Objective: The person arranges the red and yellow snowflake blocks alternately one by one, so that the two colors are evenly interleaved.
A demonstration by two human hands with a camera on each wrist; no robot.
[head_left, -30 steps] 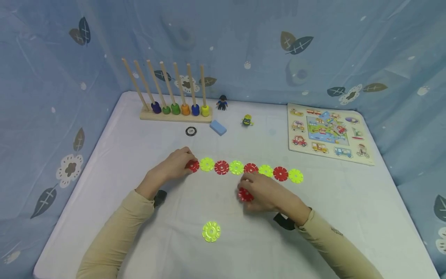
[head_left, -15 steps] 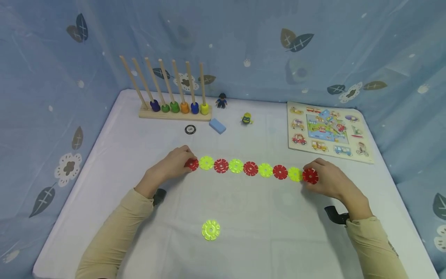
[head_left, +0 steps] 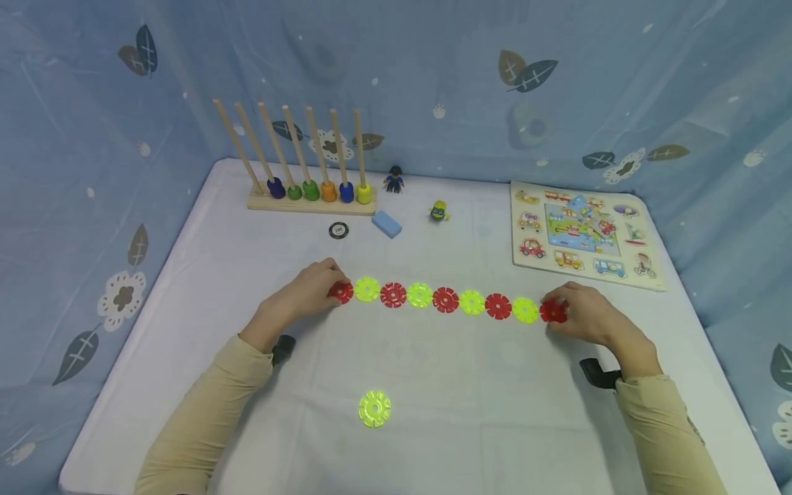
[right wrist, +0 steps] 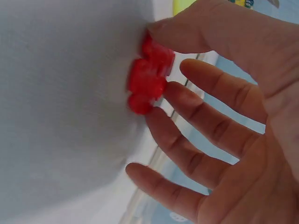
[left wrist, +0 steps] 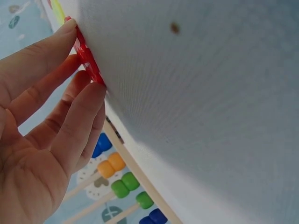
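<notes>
A row of red and yellow-green flower-shaped plastic discs lies across the white table, colours alternating. At its left end, my left hand (head_left: 307, 290) holds a red disc (left wrist: 88, 55) between thumb and fingertips at its edges. The right end has another red disc (right wrist: 148, 77), which my right hand (head_left: 584, 313) pinches by the rim with thumb and fingers. Beside that disc is a yellow-green disc (head_left: 525, 310), with little or no gap between them. A single yellow-green disc (head_left: 375, 399) lies apart, nearer the front. My fingers partly cover both end discs in the head view.
Toward the back left stands a wooden peg rack (head_left: 312, 205) with coloured beads. Before it are a black-and-white chip (head_left: 338, 230) and a blue block (head_left: 386, 224). Two small figures, one a dark-haired doll (head_left: 394, 180), stand near the back. A wooden puzzle board (head_left: 522, 206) lies back right.
My right hand has carried a red disc from below the row's middle to its right end, then shifted it very slightly right. The left hand has stayed on the left end disc.
</notes>
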